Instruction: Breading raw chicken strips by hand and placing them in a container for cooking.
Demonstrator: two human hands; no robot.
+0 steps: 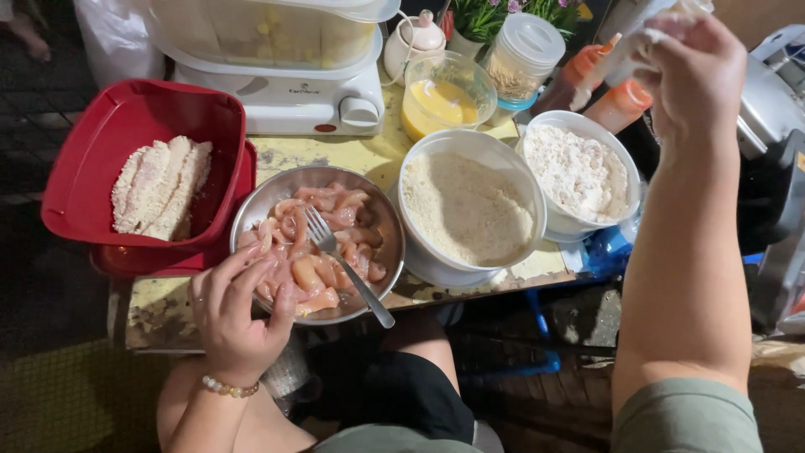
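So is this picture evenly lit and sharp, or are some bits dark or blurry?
Head view: the table top is brightly lit, while the floor at left and the space under the table fall into dark shadow; the raised right hand is slightly motion-blurred; the metal bowl rim shows mild glare; the left hand is sharp.

We read this as a makeshift home or street-side cooking spot, set up for breading meat. A small worn desk (369, 155) with peeling yellow paint carries a metal bowl of raw chicken (323, 243), a bowl of breadcrumbs (467, 205), a bowl of flour (579, 172) and a glass bowl of beaten egg (443, 101). A red tub (101, 126) holds breaded pieces. Behind stand a white electric appliance (285, 96), sauce bottles (620, 105), a jar (521, 54) and potted plants (486, 17). Dark paved ground (42, 101) lies around.
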